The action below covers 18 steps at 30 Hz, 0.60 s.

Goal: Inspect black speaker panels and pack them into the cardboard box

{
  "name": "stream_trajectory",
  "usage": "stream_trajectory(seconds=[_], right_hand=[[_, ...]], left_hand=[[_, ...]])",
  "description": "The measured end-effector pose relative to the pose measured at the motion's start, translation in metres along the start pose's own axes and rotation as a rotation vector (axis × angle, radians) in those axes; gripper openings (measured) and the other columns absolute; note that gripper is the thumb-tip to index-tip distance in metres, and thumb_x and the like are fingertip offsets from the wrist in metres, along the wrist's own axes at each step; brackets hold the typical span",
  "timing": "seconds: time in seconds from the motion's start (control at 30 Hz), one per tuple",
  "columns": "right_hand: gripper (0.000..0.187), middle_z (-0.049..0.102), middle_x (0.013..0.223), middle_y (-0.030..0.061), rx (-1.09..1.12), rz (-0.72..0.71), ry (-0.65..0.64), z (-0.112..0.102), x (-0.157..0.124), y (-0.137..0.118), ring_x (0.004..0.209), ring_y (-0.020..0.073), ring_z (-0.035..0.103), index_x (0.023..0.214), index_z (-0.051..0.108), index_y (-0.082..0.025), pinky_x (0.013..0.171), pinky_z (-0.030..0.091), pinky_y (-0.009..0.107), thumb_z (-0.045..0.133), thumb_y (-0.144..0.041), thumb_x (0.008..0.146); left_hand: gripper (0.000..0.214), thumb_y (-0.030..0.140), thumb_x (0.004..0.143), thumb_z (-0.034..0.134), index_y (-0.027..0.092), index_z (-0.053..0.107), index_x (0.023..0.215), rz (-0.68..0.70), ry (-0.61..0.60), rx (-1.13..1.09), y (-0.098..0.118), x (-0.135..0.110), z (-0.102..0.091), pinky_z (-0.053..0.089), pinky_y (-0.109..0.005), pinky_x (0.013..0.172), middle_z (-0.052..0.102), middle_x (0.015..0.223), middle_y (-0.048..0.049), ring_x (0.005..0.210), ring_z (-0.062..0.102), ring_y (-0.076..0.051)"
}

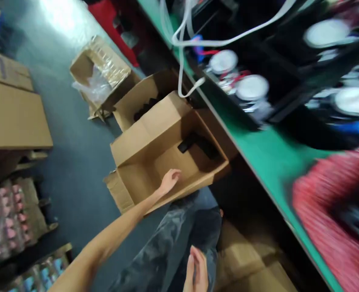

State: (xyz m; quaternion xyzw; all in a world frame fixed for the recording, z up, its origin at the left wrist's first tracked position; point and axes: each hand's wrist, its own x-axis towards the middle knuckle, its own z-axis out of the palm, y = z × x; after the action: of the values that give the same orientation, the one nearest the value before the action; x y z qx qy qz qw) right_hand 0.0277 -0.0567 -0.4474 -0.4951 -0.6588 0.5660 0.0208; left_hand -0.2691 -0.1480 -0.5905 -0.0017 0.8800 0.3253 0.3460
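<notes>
Right hand point(196, 271) flat, empty — left hand point(170, 181) loose over carton point(137, 184) — green bench point(258, 151) beside.

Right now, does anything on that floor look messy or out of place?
Yes. The far carton sits askew with crumpled clear plastic spilling from it. A white cable dangles off the green bench over the boxes. The open box by the left hand has a ragged corner flap.
</notes>
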Motion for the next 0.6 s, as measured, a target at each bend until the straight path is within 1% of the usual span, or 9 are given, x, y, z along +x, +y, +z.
stream_trajectory(seconds=[0.07, 0.13, 0.2, 0.27, 0.37, 0.43, 0.5, 0.53, 0.6], right_hand=[[0.022, 0.074, 0.110, 0.0115, -0.120, -0.226, -0.078, 0.051, 0.065, 0.024, 0.101, 0.0232, 0.073, 0.110, 0.076, -0.020, 0.089, 0.061, 0.034, 0.060, -0.033, 0.105], [0.018, 0.073, 0.109, 0.0098, -0.176, -0.475, -0.152, 0.099, 0.135, 0.042, 0.104, 0.0203, 0.071, 0.114, 0.072, -0.019, 0.094, 0.057, 0.034, 0.056, -0.019, 0.105], [0.021, 0.073, 0.107, 0.0088, -0.252, -0.671, -0.198, 0.140, 0.194, 0.057, 0.105, 0.0193, 0.069, 0.116, 0.070, -0.018, 0.098, 0.054, 0.036, 0.055, -0.009, 0.104], [0.023, 0.075, 0.100, 0.0072, -0.404, -0.866, -0.226, 0.166, 0.229, 0.072, 0.099, 0.0191, 0.070, 0.115, 0.070, -0.017, 0.099, 0.050, 0.038, 0.055, -0.005, 0.102], [0.022, 0.077, 0.086, 0.0011, -0.635, -1.096, -0.246, 0.186, 0.244, 0.088, 0.077, 0.0155, 0.069, 0.106, 0.075, -0.019, 0.090, 0.042, 0.037, 0.056, -0.008, 0.100], [0.025, 0.076, 0.076, -0.0028, -0.640, -1.139, -0.175, 0.196, 0.240, 0.091, 0.068, 0.0135, 0.064, 0.093, 0.076, -0.022, 0.083, 0.037, 0.037, 0.055, -0.013, 0.101], [0.030, 0.075, 0.069, -0.0041, -0.591, -1.126, -0.078, 0.203, 0.235, 0.090, 0.065, 0.0141, 0.062, 0.085, 0.076, -0.024, 0.080, 0.034, 0.037, 0.054, -0.015, 0.103], [0.030, 0.074, 0.068, -0.0041, -0.589, -1.110, -0.062, 0.205, 0.235, 0.089, 0.066, 0.0146, 0.062, 0.083, 0.075, -0.025, 0.079, 0.034, 0.037, 0.054, -0.016, 0.103], [0.029, 0.076, 0.071, -0.0038, -0.639, -1.070, -0.113, 0.205, 0.237, 0.088, 0.067, 0.0149, 0.063, 0.088, 0.076, -0.025, 0.081, 0.033, 0.037, 0.054, -0.013, 0.101]], left_hand=[[0.029, 0.036, 0.097, 0.069, 0.016, 0.069, 0.118, -0.028, 0.017, 0.017, -0.059, 0.066, 0.008, 0.054, -0.052, 0.104, 0.070, 0.125, -0.0095, 0.115, 0.068, -0.026], [0.035, 0.033, 0.096, 0.071, 0.016, 0.067, 0.126, -0.039, 0.042, 0.011, -0.108, 0.129, 0.030, 0.047, -0.058, 0.112, 0.065, 0.139, -0.0126, 0.130, 0.061, -0.031], [0.050, 0.027, 0.092, 0.072, 0.015, 0.060, 0.139, -0.032, 0.076, -0.001, -0.149, 0.190, 0.056, 0.036, -0.061, 0.121, 0.054, 0.154, -0.0175, 0.145, 0.048, -0.035], [0.072, 0.020, 0.086, 0.076, 0.015, 0.049, 0.152, 0.000, 0.098, -0.004, -0.180, 0.250, 0.079, 0.023, -0.060, 0.128, 0.038, 0.167, -0.0196, 0.157, 0.030, -0.037], [0.106, 0.019, 0.071, 0.087, 0.015, 0.033, 0.163, 0.050, 0.092, 0.004, -0.212, 0.330, 0.096, 0.006, -0.057, 0.132, 0.018, 0.176, -0.0158, 0.163, 0.008, -0.038], [0.118, 0.024, 0.066, 0.091, 0.015, 0.028, 0.165, 0.043, 0.084, 0.004, -0.224, 0.367, 0.100, 0.002, -0.058, 0.131, 0.015, 0.176, -0.0157, 0.162, 0.006, -0.041], [0.121, 0.027, 0.065, 0.091, 0.015, 0.026, 0.166, 0.004, 0.088, -0.014, -0.230, 0.387, 0.102, 0.001, -0.060, 0.130, 0.018, 0.174, -0.0177, 0.159, 0.010, -0.044], [0.122, 0.028, 0.065, 0.091, 0.015, 0.025, 0.167, -0.022, 0.092, -0.033, -0.232, 0.388, 0.105, 0.002, -0.061, 0.129, 0.021, 0.173, -0.0187, 0.158, 0.014, -0.046], [0.128, 0.029, 0.061, 0.092, 0.014, 0.023, 0.167, -0.089, 0.095, -0.097, -0.233, 0.375, 0.113, 0.010, -0.064, 0.128, 0.027, 0.168, -0.0217, 0.154, 0.023, -0.049]])
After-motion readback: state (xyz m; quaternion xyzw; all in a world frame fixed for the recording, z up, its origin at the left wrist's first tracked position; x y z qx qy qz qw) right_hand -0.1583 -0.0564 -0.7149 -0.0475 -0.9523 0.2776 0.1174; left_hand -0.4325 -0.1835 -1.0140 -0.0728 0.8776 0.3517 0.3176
